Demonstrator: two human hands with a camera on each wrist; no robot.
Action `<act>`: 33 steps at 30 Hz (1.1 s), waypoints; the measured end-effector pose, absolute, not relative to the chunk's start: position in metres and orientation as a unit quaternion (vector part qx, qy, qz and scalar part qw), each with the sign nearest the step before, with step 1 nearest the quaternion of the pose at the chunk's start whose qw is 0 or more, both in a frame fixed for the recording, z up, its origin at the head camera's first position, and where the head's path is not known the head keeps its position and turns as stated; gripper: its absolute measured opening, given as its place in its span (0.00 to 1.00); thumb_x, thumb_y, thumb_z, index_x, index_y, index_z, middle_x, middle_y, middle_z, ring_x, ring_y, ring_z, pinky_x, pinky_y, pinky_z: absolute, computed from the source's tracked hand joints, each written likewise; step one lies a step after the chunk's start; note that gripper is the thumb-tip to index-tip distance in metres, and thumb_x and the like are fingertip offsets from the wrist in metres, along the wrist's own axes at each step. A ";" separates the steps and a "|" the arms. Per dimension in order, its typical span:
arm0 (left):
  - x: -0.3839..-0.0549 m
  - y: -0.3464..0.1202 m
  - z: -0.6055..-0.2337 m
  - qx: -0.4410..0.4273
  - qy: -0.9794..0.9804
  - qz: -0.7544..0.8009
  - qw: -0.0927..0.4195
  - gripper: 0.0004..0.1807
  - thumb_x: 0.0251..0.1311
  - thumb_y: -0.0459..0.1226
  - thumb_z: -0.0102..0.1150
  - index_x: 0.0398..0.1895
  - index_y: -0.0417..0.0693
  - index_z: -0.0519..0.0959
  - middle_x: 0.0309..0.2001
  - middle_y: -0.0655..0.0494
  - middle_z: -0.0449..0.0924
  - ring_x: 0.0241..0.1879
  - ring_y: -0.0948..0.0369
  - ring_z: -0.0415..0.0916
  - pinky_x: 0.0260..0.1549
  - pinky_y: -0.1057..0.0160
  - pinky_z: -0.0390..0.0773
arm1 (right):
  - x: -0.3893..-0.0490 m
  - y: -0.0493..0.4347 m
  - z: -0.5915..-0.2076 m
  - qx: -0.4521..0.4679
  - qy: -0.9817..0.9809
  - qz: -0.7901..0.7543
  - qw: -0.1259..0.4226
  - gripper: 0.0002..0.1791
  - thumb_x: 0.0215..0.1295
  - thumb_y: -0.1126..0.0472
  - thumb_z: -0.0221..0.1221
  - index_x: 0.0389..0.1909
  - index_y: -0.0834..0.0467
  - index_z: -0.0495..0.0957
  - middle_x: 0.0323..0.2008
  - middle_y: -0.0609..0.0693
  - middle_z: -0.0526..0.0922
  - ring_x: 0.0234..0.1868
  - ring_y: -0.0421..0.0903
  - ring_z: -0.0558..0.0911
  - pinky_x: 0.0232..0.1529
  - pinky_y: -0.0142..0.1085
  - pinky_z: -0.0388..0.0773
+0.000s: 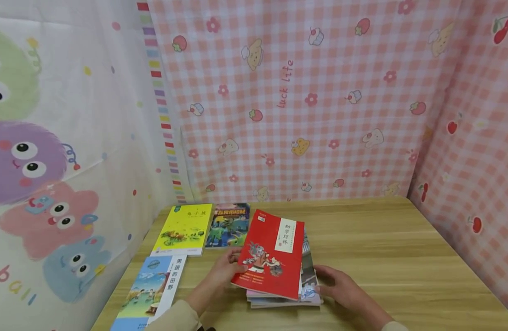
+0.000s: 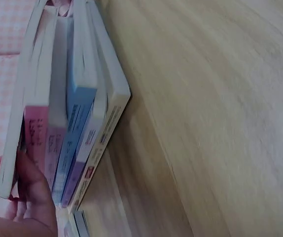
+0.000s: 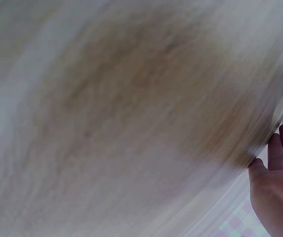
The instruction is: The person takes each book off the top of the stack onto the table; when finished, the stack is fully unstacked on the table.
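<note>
In the head view, a red book [image 1: 270, 257] lies slightly turned on top of a stack of several books [image 1: 311, 294]. My left hand [image 1: 225, 276] pinches the red book's left edge between thumb and fingers. Up close in the left wrist view, the left hand [image 2: 30, 202] has the top book's corner [image 2: 7, 173] a little apart from the pink-spined book [image 2: 37, 128] beneath. At the stack's right side is my right hand [image 1: 340, 285], its fingers extended by the books' edges. The right wrist view shows those fairly straight fingers [image 3: 278, 150] at the stack's edge.
Left of the stack lie a yellow book [image 1: 185, 227], a dark, colourful book [image 1: 229, 225] and a blue-and-white book [image 1: 150, 289]. The wooden table [image 1: 386, 248] extends to the right. A pink checked cloth [image 1: 303, 128] hangs behind, and a cartoon-printed cloth [image 1: 113, 184] hangs at left.
</note>
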State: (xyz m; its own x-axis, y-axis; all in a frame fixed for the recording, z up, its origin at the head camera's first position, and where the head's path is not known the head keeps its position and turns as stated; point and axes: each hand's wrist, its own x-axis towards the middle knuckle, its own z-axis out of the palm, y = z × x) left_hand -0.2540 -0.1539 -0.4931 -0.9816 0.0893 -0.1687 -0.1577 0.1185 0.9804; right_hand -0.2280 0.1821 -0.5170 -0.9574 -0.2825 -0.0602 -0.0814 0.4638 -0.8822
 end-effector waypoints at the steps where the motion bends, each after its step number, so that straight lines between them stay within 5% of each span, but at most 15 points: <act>1: -0.254 -0.156 -0.492 -0.021 0.739 0.666 0.097 0.31 0.56 0.24 0.62 0.64 0.35 0.66 0.51 0.42 0.77 0.43 0.53 0.77 0.39 0.57 0.80 | -0.228 0.182 -0.517 -0.107 0.851 -0.505 0.099 0.32 0.61 0.57 0.68 0.66 0.59 0.73 0.64 0.59 0.74 0.68 0.63 0.66 0.67 0.62 0.58; 15: -0.242 -0.185 -0.475 -0.056 0.678 0.725 0.108 0.33 0.64 0.27 0.57 0.72 0.43 0.60 0.66 0.37 0.65 0.45 0.53 0.79 0.39 0.55 0.84 | -0.231 0.184 -0.520 -0.125 0.849 -0.505 0.090 0.32 0.61 0.57 0.68 0.65 0.62 0.72 0.64 0.61 0.73 0.68 0.65 0.65 0.67 0.62 0.56; 33: -0.234 -0.229 -0.461 -0.106 0.669 0.733 0.064 0.30 0.66 0.30 0.57 0.71 0.48 0.63 0.63 0.41 0.69 0.46 0.53 0.79 0.41 0.53 0.84 | -0.230 0.182 -0.518 -0.116 0.848 -0.508 0.094 0.34 0.60 0.57 0.68 0.66 0.62 0.71 0.66 0.62 0.71 0.69 0.66 0.64 0.68 0.63 0.53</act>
